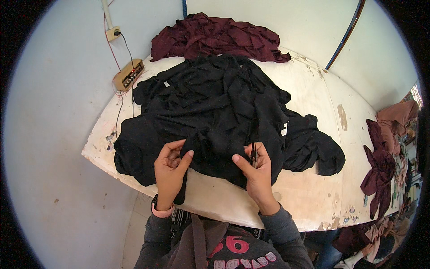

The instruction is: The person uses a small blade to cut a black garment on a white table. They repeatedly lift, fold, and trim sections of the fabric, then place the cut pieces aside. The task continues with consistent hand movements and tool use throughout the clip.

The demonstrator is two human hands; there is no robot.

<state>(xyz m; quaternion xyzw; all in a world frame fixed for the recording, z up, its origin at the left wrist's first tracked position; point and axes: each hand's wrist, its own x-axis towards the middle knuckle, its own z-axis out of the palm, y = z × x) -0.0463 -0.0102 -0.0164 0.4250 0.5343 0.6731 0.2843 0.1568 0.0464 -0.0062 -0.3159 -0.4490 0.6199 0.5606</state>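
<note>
A heap of black cloth garments covers the middle of the pale wooden table, with small white tags showing on it. My left hand pinches the near edge of this black cloth between thumb and fingers. To its right, my right hand is closed around dark thread snips, whose blades point away from me. Its thumb and fingertip also meet the cloth, though whether they grip it I cannot tell. Between my two hands a stretch of the cloth is spread.
A pile of dark maroon cloth lies at the table's far edge. Against the left wall stands a brown box with cables, wired to a wall socket. More maroon cloth hangs at the right edge, near other people.
</note>
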